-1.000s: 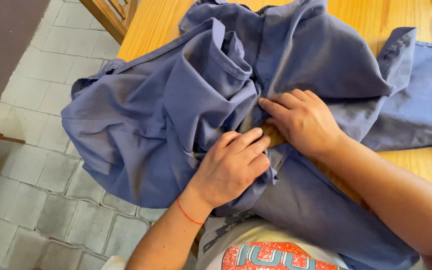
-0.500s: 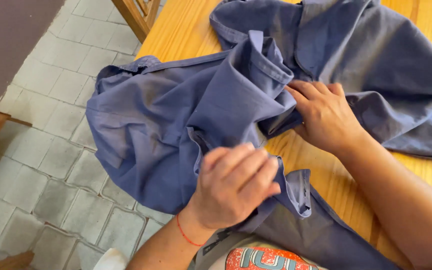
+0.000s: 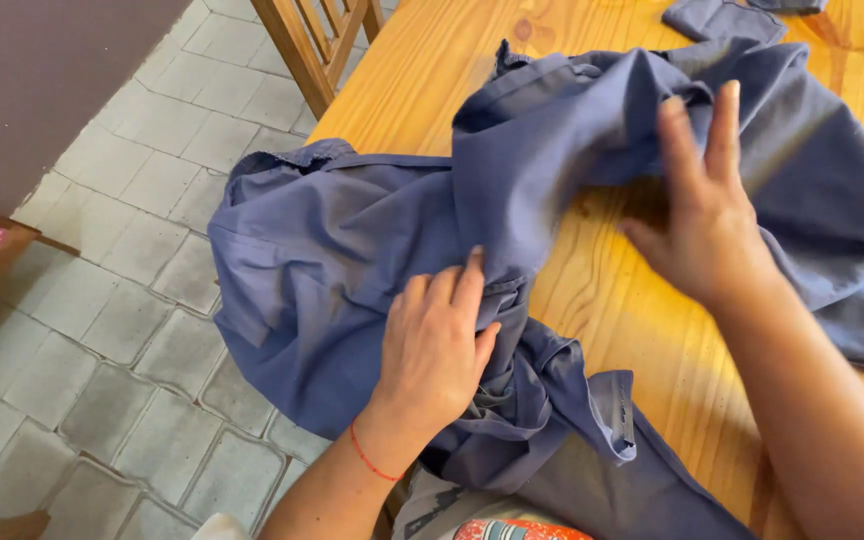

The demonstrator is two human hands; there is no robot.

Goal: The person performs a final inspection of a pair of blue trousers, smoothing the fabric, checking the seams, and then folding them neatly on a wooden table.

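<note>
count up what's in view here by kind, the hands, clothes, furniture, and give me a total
Hands: 2, the left hand pressing on the cloth, the right hand with fingers spread over it
Blue garment: 1, draped over the table edge
Wooden table: 1
Wooden chair: 1, partly in view
Red wrist thread: 1
Total: 6

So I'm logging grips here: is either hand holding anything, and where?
Left hand presses a bunched fold of the blue garment; right hand is open above it, gripping nothing.
</note>
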